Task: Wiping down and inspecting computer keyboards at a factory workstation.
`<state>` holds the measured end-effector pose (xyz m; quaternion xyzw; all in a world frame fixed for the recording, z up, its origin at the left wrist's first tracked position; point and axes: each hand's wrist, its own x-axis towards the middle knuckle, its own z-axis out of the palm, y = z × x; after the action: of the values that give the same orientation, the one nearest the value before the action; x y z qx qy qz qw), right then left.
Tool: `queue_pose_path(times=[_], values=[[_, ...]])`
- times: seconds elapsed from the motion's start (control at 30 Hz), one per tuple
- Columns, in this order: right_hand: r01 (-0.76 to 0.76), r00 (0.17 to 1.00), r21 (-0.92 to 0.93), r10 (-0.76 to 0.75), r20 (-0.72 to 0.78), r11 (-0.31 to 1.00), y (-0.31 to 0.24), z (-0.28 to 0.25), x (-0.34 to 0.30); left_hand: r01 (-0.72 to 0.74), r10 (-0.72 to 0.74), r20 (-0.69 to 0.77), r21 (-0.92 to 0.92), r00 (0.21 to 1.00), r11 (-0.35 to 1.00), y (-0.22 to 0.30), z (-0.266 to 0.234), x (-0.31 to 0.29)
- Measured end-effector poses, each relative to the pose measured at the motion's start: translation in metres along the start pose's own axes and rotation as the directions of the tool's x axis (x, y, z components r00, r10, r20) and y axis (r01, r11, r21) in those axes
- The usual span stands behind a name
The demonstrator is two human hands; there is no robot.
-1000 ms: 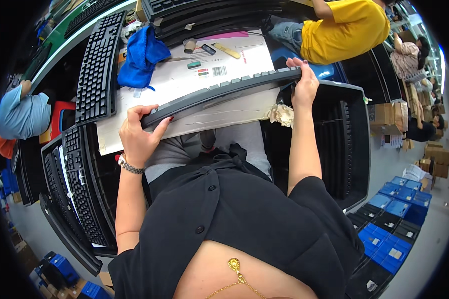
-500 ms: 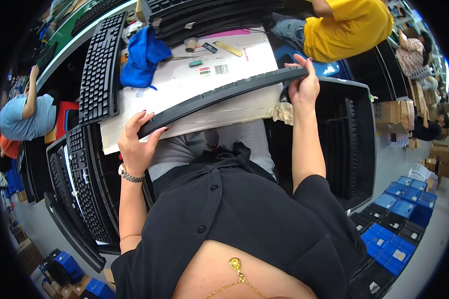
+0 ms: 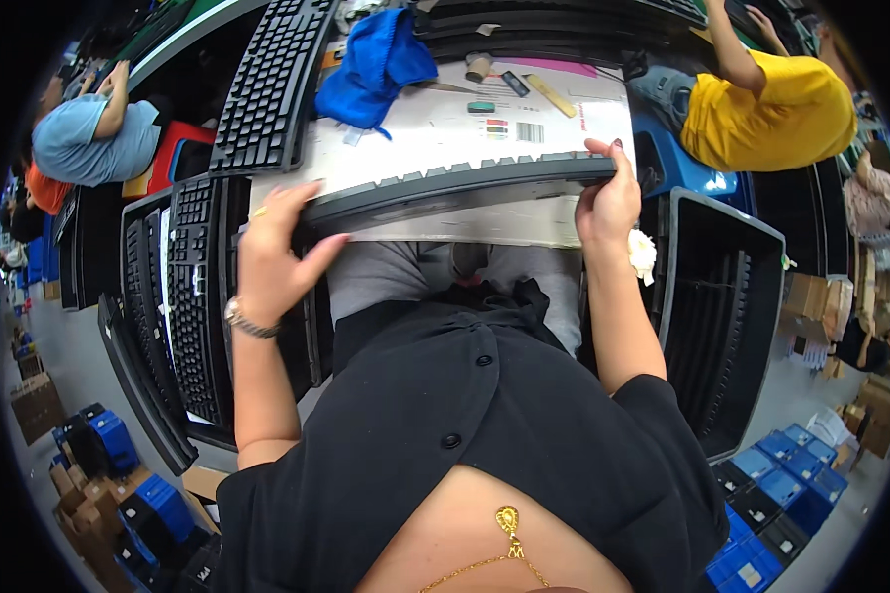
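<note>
A black keyboard [image 3: 465, 190] is held on edge above the white board, its long side facing me and the key tops showing as a jagged row along the far edge. My right hand [image 3: 608, 203] grips its right end, thumb and fingers on either side. Around the left end is my left hand [image 3: 275, 247], slightly blurred, with the fingers on the far side and the thumb on the near side. Behind the held keyboard, a bunched blue cloth [image 3: 371, 74] lies on the board.
The white board [image 3: 445, 124] carries a yellow strip [image 3: 550, 96], a small green block [image 3: 481, 107] and a brown roll [image 3: 479, 67]. Another keyboard [image 3: 272, 89] lies at its left. Bins of keyboards flank me, left [image 3: 196, 296] and right [image 3: 674, 326]. A person in yellow [image 3: 771, 114] sits at far right.
The keyboard has come closer to level and turned, showing more of its broad side. My left hand has spread a little around its end. The whole view has shifted, moving the board rightward.
</note>
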<state>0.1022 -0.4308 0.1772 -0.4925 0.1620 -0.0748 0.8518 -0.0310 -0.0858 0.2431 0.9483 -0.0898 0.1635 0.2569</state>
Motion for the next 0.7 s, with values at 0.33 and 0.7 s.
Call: queue_pose_path(times=[0.33,0.7], values=[[-0.086,0.914,-0.484,0.262,0.309,0.871,-0.044,-0.001,0.055,-0.37,0.345,0.151,0.196,0.926,0.908,0.066,0.087,0.068],[0.946,0.282,-0.311,0.238,0.929,0.094,0.057,0.071,0.143,-0.386,0.366,0.127,0.25,0.922,0.888,0.073,0.09,0.06]])
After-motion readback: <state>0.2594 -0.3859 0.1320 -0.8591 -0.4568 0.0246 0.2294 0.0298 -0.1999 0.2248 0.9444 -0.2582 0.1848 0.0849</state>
